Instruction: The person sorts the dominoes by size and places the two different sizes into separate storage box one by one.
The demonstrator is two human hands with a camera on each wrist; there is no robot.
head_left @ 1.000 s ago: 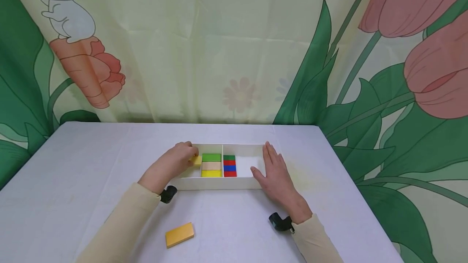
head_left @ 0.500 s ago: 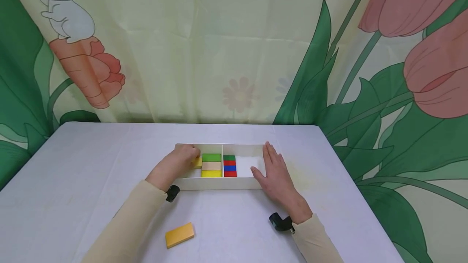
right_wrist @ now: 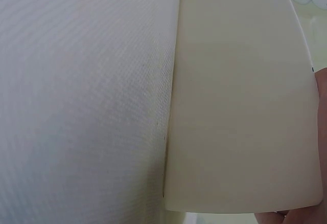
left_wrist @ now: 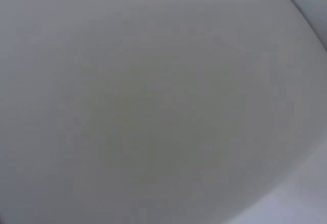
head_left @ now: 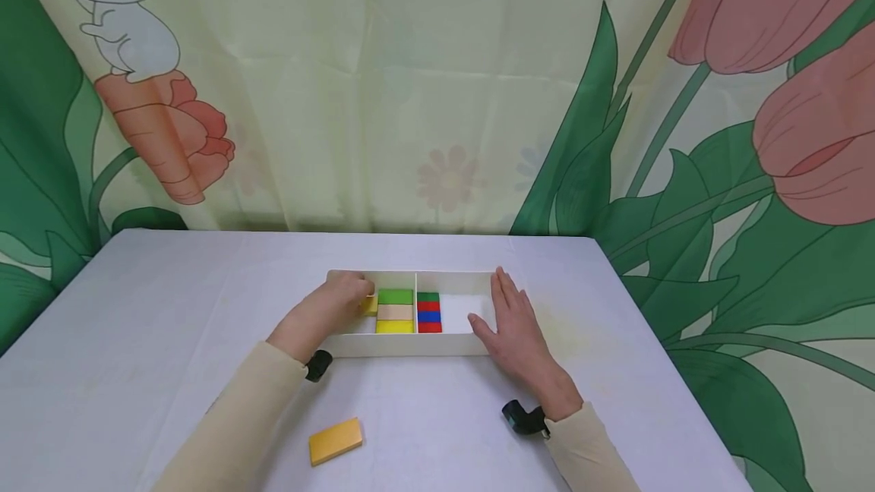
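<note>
A white two-compartment box (head_left: 410, 345) sits on the table in the head view. My left hand (head_left: 333, 304) reaches into its left compartment, fingers curled at a yellow block (head_left: 371, 306), which the hand partly hides. Beside that block lie a green block (head_left: 395, 296), a beige block (head_left: 395, 312) and a bright yellow block (head_left: 394, 326) in a column. My right hand (head_left: 517, 332) rests on the box's right end with straight fingers, thumb spread over the front corner. The pale outer box wall (right_wrist: 240, 96) fills much of the right wrist view.
Along the divider, the right compartment holds a column of small green, red and blue blocks (head_left: 429, 313). An orange-yellow block (head_left: 335, 442) lies on the white-covered table (head_left: 424, 416) in front of the box. A printed curtain (head_left: 383, 97) hangs behind.
My left hand has shifted slightly right, further into the left compartment, and turned lower over the yellow block. My right hand has stayed at the box's right end.
</note>
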